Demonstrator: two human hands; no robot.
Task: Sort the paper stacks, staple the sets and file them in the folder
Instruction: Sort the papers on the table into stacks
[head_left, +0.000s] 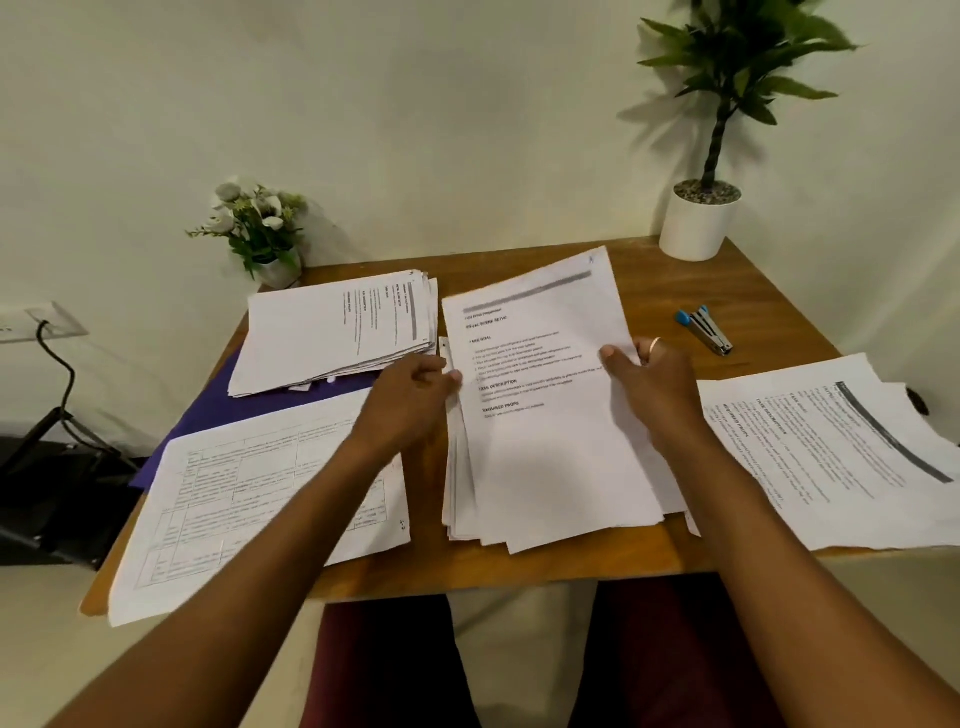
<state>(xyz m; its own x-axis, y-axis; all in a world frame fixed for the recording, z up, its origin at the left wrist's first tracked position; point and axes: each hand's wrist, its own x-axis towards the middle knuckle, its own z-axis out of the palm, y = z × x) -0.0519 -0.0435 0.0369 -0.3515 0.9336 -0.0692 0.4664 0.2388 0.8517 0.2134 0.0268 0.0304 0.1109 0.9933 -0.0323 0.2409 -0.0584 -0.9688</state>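
A loose stack of printed pages (545, 452) lies in the middle of the wooden table (769, 291). My right hand (654, 389) pinches the right edge of its top sheet, thumb on the print, and the sheet's far end is lifted. My left hand (410, 400) grips the left edge of the same stack. Another paper stack (332, 332) lies at the back left, partly on a purple folder (249, 405). A sheet printed with a table (249, 504) lies at the front left. More printed pages (841, 457) lie at the right. A blue and silver stapler (706, 328) rests behind them.
A small pot of white flowers (260, 228) stands at the back left corner and a white pot with a tall green plant (698, 218) at the back right. A wall socket with a black cable (47, 332) is to the left. The wall is close behind.
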